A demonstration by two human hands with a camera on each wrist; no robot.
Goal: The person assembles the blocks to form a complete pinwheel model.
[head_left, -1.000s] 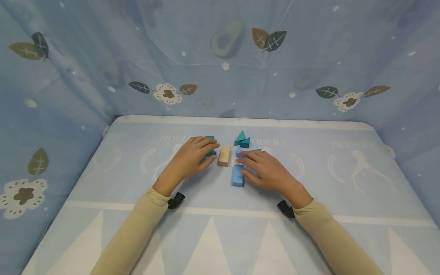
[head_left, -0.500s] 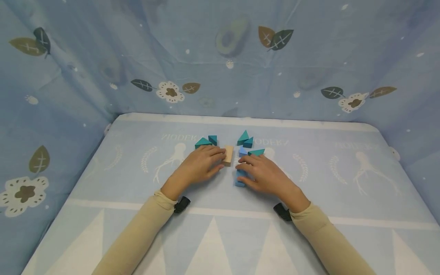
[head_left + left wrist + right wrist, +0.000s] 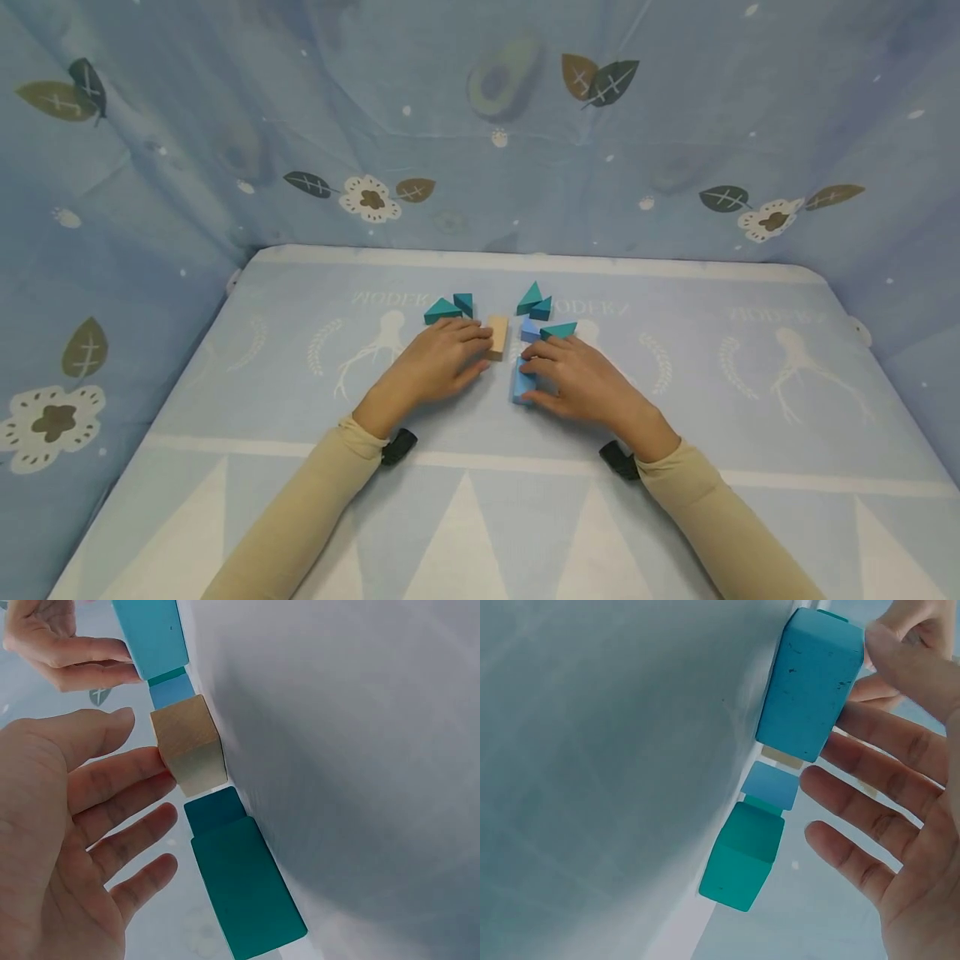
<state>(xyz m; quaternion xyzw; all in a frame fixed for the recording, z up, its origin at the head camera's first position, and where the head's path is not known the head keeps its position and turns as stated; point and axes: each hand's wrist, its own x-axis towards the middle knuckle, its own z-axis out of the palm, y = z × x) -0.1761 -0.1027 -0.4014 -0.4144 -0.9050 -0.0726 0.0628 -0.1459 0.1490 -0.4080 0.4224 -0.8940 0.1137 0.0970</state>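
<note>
In the head view my left hand is beside a plain wooden rectangular block, its index and middle fingertips at the block's side. The left wrist view shows the thumb free of the wooden block, the fingers relaxed. My right hand touches a blue rectangular block with thumb and index finger at its right side. In the right wrist view its other fingers extend loosely beside the blue block. Both blocks lie flat on the patterned cloth.
Two teal triangular blocks lie beyond my left hand. Two more teal triangles stand at the back, right of centre. A small light-blue triangle and a long teal triangle sit just beyond my right hand. A patterned curtain hangs behind.
My left hand has moved right, from the teal triangles to the wooden block, uncovering those triangles. My right hand has shifted slightly at the blue block.
</note>
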